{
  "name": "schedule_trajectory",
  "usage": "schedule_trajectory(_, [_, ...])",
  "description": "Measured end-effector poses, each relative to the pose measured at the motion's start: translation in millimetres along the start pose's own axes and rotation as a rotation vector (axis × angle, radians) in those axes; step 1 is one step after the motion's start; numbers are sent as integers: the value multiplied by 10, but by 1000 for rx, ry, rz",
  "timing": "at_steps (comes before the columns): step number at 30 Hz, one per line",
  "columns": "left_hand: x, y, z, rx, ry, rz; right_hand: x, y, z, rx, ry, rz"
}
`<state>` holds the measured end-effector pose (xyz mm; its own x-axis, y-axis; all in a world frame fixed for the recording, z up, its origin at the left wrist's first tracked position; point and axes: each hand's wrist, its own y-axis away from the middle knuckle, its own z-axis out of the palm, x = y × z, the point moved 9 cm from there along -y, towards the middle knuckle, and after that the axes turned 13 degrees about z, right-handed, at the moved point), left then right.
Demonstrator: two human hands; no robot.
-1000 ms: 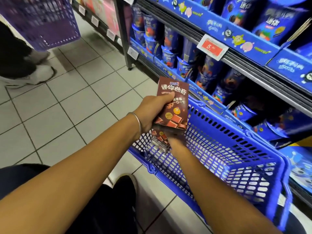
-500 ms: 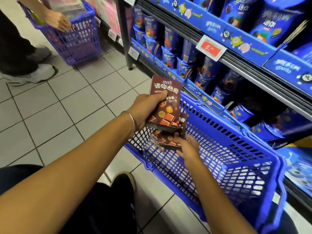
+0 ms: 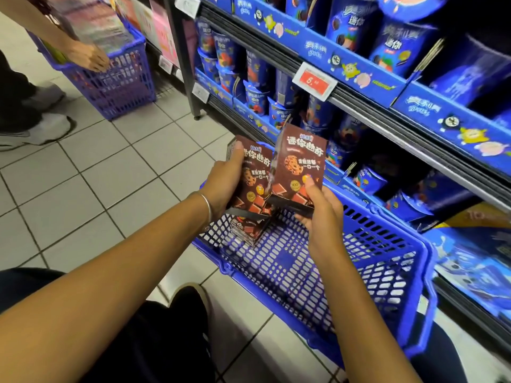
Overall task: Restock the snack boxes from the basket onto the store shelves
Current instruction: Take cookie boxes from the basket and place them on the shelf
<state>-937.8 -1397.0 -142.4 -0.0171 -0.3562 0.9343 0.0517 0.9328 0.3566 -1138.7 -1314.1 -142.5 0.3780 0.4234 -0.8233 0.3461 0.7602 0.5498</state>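
Observation:
My left hand [image 3: 224, 183] grips a brown cookie box [image 3: 253, 178] upright, thumb on its top corner. Beside it, my right hand [image 3: 318, 214] holds a second brown cookie box [image 3: 298, 164] by its lower edge, thumb on the front. Both boxes hover above the near left corner of the blue basket [image 3: 401, 286] on the floor. A few more brown boxes [image 3: 249, 230] lie in that basket corner under the held ones. The store shelves [image 3: 373, 111] with blue snack cups run along the right.
Another person's hand [image 3: 88, 58] rests on a second blue basket [image 3: 116, 78] full of packs at the far left, their shoes beside it. A price tag [image 3: 313, 81] hangs on the shelf rail. My shoe [image 3: 190, 299] stands on the tiled floor by my basket.
My right hand has lifted a second brown box out of the basket and brought it up beside the one in my left hand. The other person's basket came down to the floor.

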Motion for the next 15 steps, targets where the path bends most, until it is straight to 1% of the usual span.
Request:
schedule_trajectory(4, [40,71,115,-82,-16,42,14,35,112,-68,36,15])
schedule_trajectory(7, [79,116,163,-95,-2,74,31,67,165,-90,61,18])
schedule_trajectory(13, [113,140,279,-192,-2,124,54,113,297,-153,133,14])
schedule_trajectory(15, [128,134,294,-191,-31,145,67,120,341,-187,141,36])
